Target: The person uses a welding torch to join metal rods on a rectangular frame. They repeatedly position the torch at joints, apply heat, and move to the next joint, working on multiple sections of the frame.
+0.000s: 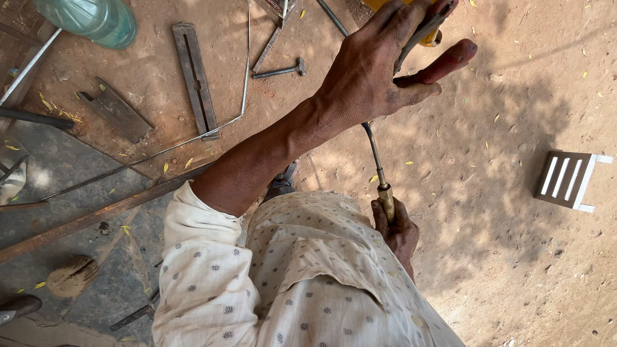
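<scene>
Closest to the camera is the person's own pale, dotted shirt (302, 276), its left sleeve rolled up above the forearm. Just beyond the shirt's edge, low and to the right, the right hand (396, 230) is closed around the brass end (386, 196) of a thin metal torch tube (375, 151). The tube runs up from that fist toward the other hand and passes behind it.

Higher in the view, the left arm reaches forward, and the left hand (379, 67) is wrapped over a slim grey handle (421, 32) with the fingers curled on it; the thumb lies along a reddish grip (443, 61) that sticks out to the right. A yellow object (427, 37) shows just behind the fingers, mostly hidden, so what it is cannot be told.

Below the forearm a shoe (281, 182) peeks out on the dirt ground (501, 128), which is dappled with shade and scattered yellow leaves. To the left, a long rusty bar (96, 217) crosses a grey slab, with a brown lump (72, 275) near it.

Farther off on the left lie a flat slotted metal piece (195, 77), an angled steel bracket (119, 112), a thin bent rod (246, 58) and a small hammer (281, 70). A green plastic bottle (90, 19) sits at the top left corner. Well apart on the right stands a small white slatted stool (569, 180).
</scene>
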